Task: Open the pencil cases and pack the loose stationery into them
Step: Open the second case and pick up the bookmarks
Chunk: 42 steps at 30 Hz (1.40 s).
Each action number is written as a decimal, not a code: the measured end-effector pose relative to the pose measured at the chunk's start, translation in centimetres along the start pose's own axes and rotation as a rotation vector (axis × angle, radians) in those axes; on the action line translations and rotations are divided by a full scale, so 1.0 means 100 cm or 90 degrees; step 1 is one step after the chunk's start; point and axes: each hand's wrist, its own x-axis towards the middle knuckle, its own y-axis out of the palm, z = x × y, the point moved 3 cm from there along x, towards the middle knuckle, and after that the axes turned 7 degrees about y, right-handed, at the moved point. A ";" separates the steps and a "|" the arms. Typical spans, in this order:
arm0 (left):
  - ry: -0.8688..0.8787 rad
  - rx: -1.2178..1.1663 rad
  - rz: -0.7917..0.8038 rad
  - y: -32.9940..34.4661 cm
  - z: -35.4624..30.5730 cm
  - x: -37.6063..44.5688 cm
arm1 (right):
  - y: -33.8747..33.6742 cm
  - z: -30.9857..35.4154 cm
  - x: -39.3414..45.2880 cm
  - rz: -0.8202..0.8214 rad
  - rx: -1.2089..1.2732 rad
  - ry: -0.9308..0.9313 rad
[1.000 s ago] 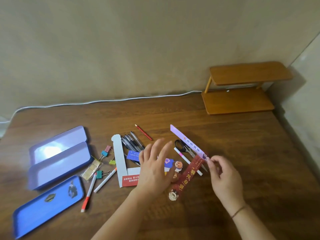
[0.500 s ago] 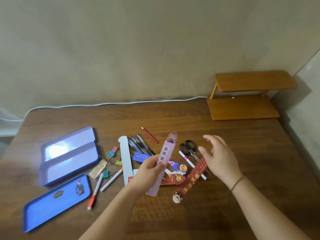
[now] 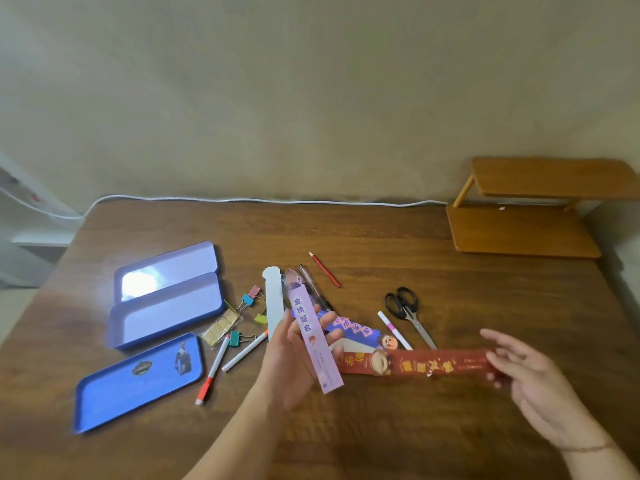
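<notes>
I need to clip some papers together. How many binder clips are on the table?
4, all between the open pencil case and the left hand: pink, blue, yellow-green, teal. More may be hidden.

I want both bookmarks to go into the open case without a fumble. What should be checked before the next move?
1. Purple case open, tray bare: ok.
2. Left hand grip on the lilac bookmark: ok.
3. Right hand grip on the red bookmark: ok, held by one end only.
4. Path to the case free of binder clips: not ok, they lie beside it.
5. Bookmarks fit the tray's length: cannot tell.
</notes>
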 end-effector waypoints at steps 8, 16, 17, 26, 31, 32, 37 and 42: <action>-0.001 0.009 0.030 -0.001 0.016 0.001 | 0.150 -0.037 -0.031 0.043 0.026 0.027; 0.013 0.080 -0.056 -0.013 0.010 -0.004 | 0.177 -0.051 -0.030 -0.071 -0.408 -0.117; 0.020 0.092 -0.071 -0.015 0.007 -0.005 | 0.166 -0.049 -0.026 -0.151 -0.483 -0.146; 0.004 0.171 -0.104 -0.026 0.001 -0.012 | 0.137 -0.051 0.007 -0.114 -0.384 0.003; 0.094 0.212 -0.116 -0.033 -0.017 -0.009 | 0.115 -0.026 -0.005 -0.048 -0.382 -0.193; 0.138 0.232 -0.122 -0.035 -0.024 -0.010 | 0.106 -0.015 -0.010 -0.039 -0.403 -0.262; 0.096 0.317 -0.043 -0.023 -0.034 -0.015 | 0.105 0.037 -0.024 0.099 -0.436 -0.426; -0.105 0.356 0.052 -0.007 -0.009 -0.024 | 0.156 0.048 0.005 0.078 -0.524 -0.382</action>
